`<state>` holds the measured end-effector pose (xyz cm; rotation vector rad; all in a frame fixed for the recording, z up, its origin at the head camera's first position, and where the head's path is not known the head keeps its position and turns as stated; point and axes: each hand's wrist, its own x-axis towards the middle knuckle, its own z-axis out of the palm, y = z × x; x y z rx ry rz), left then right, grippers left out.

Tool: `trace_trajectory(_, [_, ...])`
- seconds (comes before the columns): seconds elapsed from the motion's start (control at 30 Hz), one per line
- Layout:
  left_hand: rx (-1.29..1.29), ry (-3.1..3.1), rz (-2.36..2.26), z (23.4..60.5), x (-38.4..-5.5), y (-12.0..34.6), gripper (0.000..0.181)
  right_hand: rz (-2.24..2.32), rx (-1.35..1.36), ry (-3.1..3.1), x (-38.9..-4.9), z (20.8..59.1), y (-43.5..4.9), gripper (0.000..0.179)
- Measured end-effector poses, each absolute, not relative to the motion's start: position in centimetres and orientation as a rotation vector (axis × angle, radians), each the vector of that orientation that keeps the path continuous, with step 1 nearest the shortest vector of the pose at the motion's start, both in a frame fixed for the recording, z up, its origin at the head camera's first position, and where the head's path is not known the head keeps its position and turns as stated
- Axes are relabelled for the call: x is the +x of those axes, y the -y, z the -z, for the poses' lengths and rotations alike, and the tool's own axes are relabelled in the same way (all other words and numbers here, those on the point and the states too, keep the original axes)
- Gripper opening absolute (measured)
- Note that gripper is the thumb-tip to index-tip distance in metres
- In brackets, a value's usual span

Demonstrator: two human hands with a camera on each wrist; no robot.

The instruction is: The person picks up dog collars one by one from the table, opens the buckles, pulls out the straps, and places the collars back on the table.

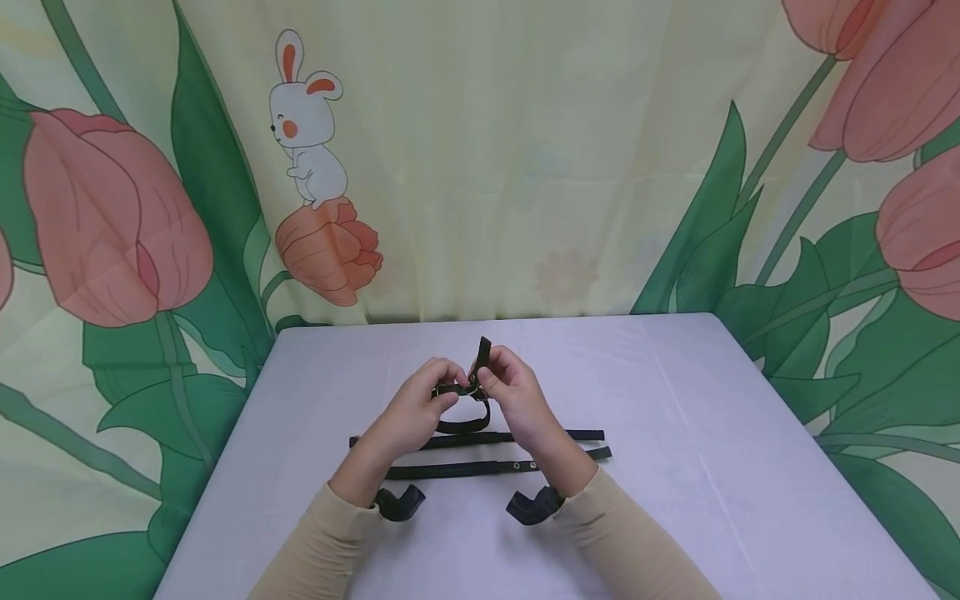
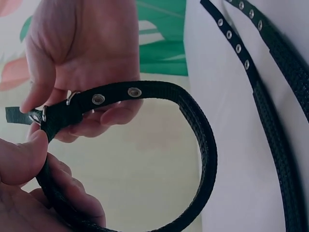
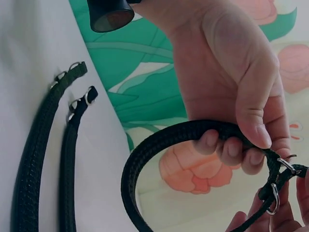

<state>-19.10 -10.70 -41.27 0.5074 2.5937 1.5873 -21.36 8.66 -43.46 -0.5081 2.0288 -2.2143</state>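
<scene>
A dark collar (image 1: pixel 465 426) with metal eyelets is bent into a loop and held up between both hands. My left hand (image 1: pixel 414 410) grips it next to the buckle (image 3: pixel 287 166), thumb on one side and fingers curled round the other. My right hand (image 1: pixel 525 402) pinches the strap near its free end (image 1: pixel 484 350), which sticks up past the fingers. In the left wrist view, the strap end (image 2: pixel 17 115) has come through the buckle. A D-ring (image 3: pixel 275 199) hangs beside the buckle, and two eyelets (image 2: pixel 134 92) show along the strap.
Two more dark collars lie straight across the white table (image 1: pixel 675 467): one farther back (image 1: pixel 487 437), one nearer (image 1: pixel 457 471). In the right wrist view their ends carry metal rings (image 3: pixel 90 95). Black wrist cameras (image 1: pixel 535 506) sit at both wrists. A printed curtain (image 1: pixel 510 208) hangs behind.
</scene>
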Motion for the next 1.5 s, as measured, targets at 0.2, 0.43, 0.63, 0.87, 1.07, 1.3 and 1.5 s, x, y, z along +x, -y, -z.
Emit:
trace_trajectory(0.2, [0.558,-2.621,-1.543,41.3,-19.0,10.6,0.024,2.216,-0.506,-2.024,-21.2,43.5,-8.5,0.028])
trace_trajectory(0.43, [0.604,-2.752,-1.494,41.8,-19.1,10.5,0.019,2.212,-0.496,-2.053,-21.2,43.4,-8.7,0.022])
trace_trajectory(0.63, [0.607,-2.855,-1.606,42.4,-19.0,10.6,0.015,2.210,-0.467,-2.057,-21.2,43.2,-9.0,0.020])
trace_trajectory(0.87, [0.593,-2.793,-1.755,42.3,-18.9,10.3,0.012,2.214,-0.498,-2.077,-21.1,43.0,-8.9,0.024])
trace_trajectory(1.07, [0.542,-2.736,-1.822,41.8,-18.7,10.3,0.010,2.177,-0.517,-2.145,-21.0,42.5,-8.9,0.024])
trace_trajectory(1.3, [0.453,-2.681,-1.955,41.6,-18.8,10.6,0.013,2.114,-0.497,-2.226,-20.8,42.5,-9.7,0.034])
trace_trajectory(1.5, [0.430,-2.655,-2.041,41.5,-18.8,10.7,0.011,2.111,-0.481,-2.247,-21.0,42.9,-9.9,0.036])
